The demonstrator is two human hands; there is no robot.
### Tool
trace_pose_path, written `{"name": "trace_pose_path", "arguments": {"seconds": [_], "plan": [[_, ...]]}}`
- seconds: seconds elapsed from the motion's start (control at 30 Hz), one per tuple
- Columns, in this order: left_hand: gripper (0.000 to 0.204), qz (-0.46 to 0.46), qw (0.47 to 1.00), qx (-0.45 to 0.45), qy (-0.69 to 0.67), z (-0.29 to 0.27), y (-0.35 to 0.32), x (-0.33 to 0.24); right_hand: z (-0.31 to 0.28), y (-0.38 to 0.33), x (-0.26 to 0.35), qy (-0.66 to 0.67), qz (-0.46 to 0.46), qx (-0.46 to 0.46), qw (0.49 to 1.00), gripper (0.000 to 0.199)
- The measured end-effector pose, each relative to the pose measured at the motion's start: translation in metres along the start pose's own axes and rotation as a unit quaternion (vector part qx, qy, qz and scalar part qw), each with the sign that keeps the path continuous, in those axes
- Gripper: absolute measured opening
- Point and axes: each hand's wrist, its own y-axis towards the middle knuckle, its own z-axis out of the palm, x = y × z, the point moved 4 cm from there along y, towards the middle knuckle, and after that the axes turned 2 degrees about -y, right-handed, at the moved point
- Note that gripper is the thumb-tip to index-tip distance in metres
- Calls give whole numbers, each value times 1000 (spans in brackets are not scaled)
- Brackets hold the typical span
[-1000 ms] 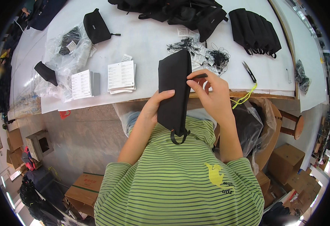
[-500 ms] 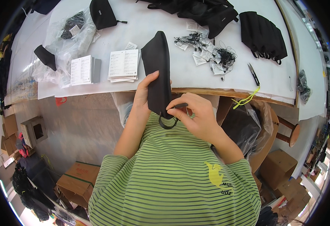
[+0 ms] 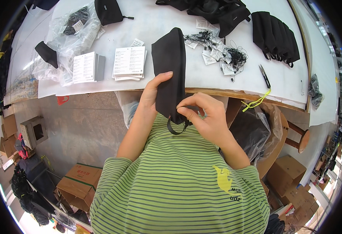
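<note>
A slim black fabric pouch (image 3: 168,74) is held upright in front of my chest, at the table's near edge. My left hand (image 3: 155,91) is closed around its left side, thumb across the front. At the lower right edge of the pouch, my right hand (image 3: 208,117) pinches with thumb and index finger. Whether a zipper pull sits between those fingertips is hidden. Below the pinch, a black strap loop (image 3: 175,132) hangs from the pouch's bottom end.
On the white table (image 3: 112,91) lie printed white card stacks (image 3: 129,62), tangled black cords with tags (image 3: 233,58), thread snips (image 3: 264,77) with a yellow cord, and more black pouches (image 3: 276,37). Clear plastic bags (image 3: 67,50) lie left. A plastic-lined carton (image 3: 276,128) stands below right.
The pouch and both hands have shifted slightly right. The right pinch sits a little higher along the pouch's edge, and the black tab seen across the right fingers no longer shows.
</note>
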Motion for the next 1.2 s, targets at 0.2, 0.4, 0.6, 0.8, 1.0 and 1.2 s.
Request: {"name": "trace_pose_path", "arguments": {"seconds": [0.2, 0.4, 0.6, 0.8, 1.0, 1.2], "plan": [[29, 12, 999, 28, 8, -1, 0, -2, -4, -1, -7, -6, -10, 34, 999, 7], [28, 151, 984, -95, 23, 15, -10, -14, -40, -15, -17, -195, -35, -257, 946, 19], [34, 172, 977, -116, 56, 19, -11, 13, 7, -21, -29, -91, 20, -129, 987, 35], [36, 110, 987, -59, 100, 6, -4, 31, 4, -10, -68, 30, 49, -193, 980, 29], [62, 269, 916, -139, 262, -3, -16, 3, -16, -5, -114, 217, 167, -165, 948, 21], [46, 381, 764, -131, 504, 3, -17, -27, -29, -5, -123, 206, 206, -167, 942, 21]]}}
